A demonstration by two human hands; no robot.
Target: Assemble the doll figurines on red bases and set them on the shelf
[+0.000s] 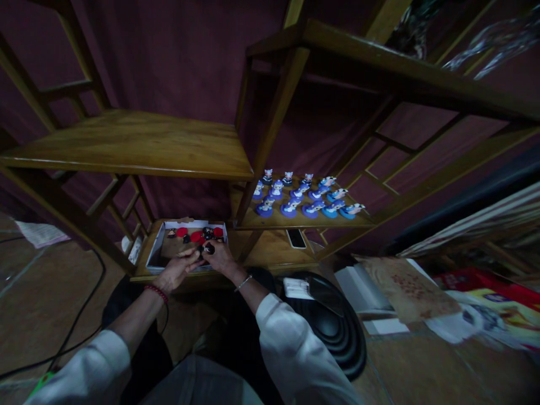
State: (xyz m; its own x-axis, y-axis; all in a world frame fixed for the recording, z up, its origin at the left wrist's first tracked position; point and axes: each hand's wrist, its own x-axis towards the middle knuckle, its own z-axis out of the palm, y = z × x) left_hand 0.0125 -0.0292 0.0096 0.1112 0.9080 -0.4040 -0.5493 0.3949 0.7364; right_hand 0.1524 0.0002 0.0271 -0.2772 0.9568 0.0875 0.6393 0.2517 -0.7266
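Note:
My left hand point(180, 268) and my right hand point(220, 257) meet over the near right part of a shallow white cardboard box point(157, 247). Both hands are closed, fingertips pinching a small dark figurine point(208, 247); its details are too small to make out. Inside the box lie several round red pieces point(181, 232) and several small black pieces point(186, 239). A brown sheet covers the box's floor. Part of the box's near right side is hidden behind my hands.
Several small figurines on purple and blue bases point(291, 208) stand in rows on the shelf point(312, 221) to the right. A phone point(296, 238) lies on the lower board. Beside my right knee is a round black stool point(337, 349); cardboard point(409, 287) lies at right.

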